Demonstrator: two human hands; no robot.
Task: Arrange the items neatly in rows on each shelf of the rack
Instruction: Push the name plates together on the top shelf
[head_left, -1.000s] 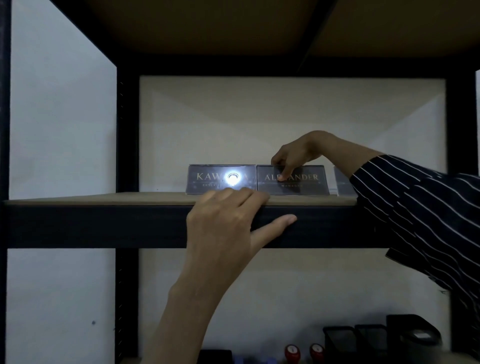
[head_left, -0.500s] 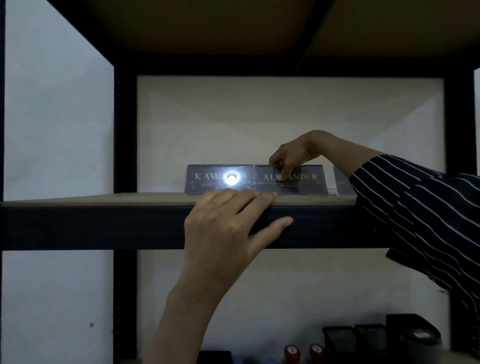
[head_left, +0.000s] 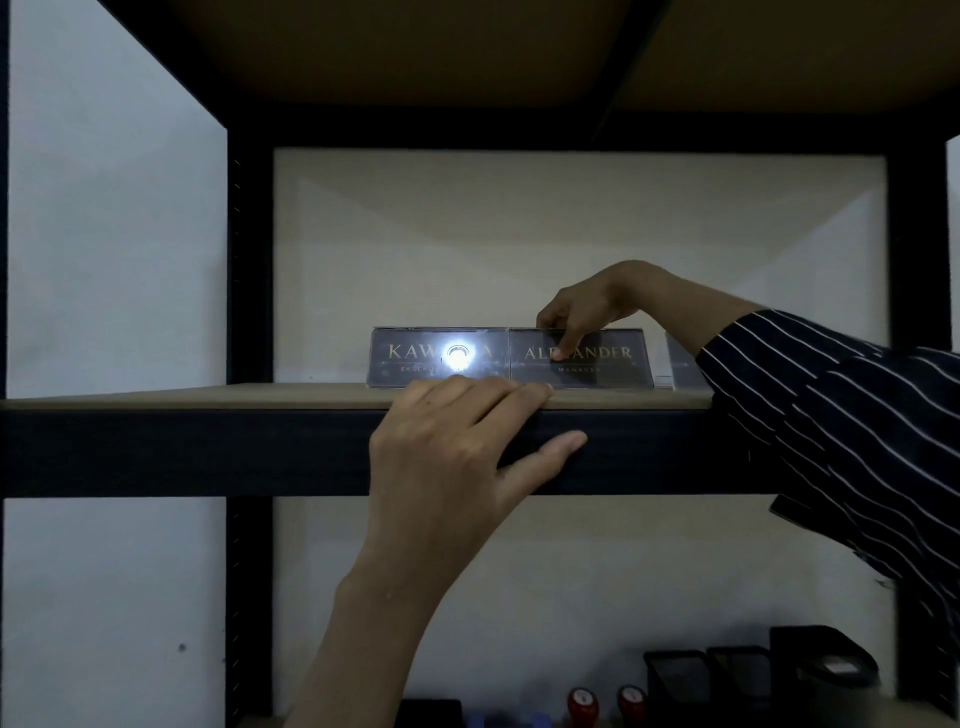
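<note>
Barely any change: my right hand (head_left: 587, 306) still pinches the Alexander nameplate (head_left: 608, 364) on the upper shelf (head_left: 208, 397), touching its neighbour nameplate (head_left: 405, 358); left hand (head_left: 457, 447) rests flat, fingers straight, on the shelf edge. Row looks nearly aligned.

The left dark rectangular acrylic nameplate (head_left: 410, 358) is showing gold capitals "KAW", then a white glare is blotting out the middle letters before a final "A"; its small lower line is too faint to read. The right dark rectangular acrylic nameplate (head_left: 613, 370) is showing "AL" and "ANDER", a finger of the right hand (head_left: 589, 306) covering the letters between, with "MANAGER" beneath.
</note>
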